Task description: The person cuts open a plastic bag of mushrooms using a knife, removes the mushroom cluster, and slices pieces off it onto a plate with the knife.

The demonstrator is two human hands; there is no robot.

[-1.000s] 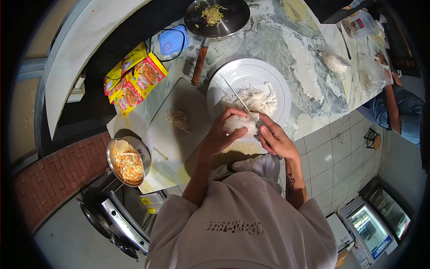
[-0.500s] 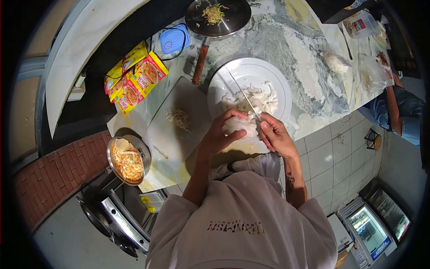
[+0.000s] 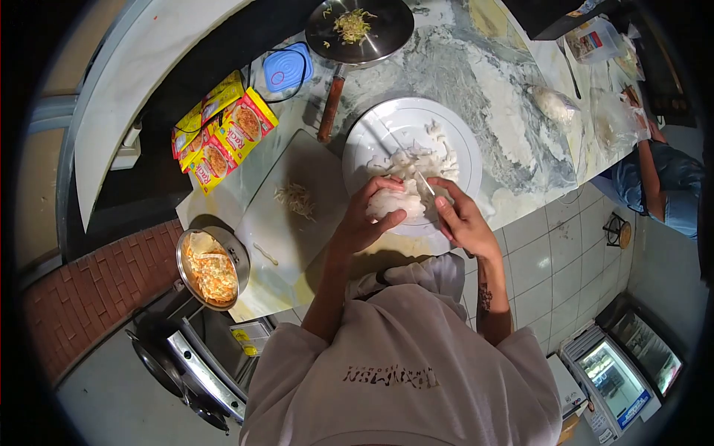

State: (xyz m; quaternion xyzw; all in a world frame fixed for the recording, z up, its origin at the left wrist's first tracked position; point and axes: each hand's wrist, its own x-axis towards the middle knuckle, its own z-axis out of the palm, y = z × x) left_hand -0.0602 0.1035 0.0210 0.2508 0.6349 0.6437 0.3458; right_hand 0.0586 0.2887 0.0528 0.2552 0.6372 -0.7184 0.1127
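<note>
A large white plate (image 3: 364, 149) on the counter holds a pile of thin white pieces (image 3: 428, 160). Over its near side, my left hand (image 3: 364, 219) is curled around a pale, soft-looking lump of food (image 3: 398, 202), whose kind I cannot make out. My right hand (image 3: 467, 223) grips a knife (image 3: 426, 183) beside that lump, with the blade pointing away from me over the pile. The knife's handle is hidden in my fingers.
Left of the plate, a cutting board (image 3: 260, 201) carries bean sprouts (image 3: 295, 199). A pan (image 3: 320, 33) with a wooden handle stands beyond. Yellow seasoning packets (image 3: 230, 145), a blue lid (image 3: 288, 68) and a bowl of shredded vegetables (image 3: 212, 267) surround it. Another person (image 3: 669, 182) is at right.
The knife has swung down from lying long across the plate to a short, foreshortened angle near the lump. Some white pieces on the plate have shifted. My left hand still holds the lump.
</note>
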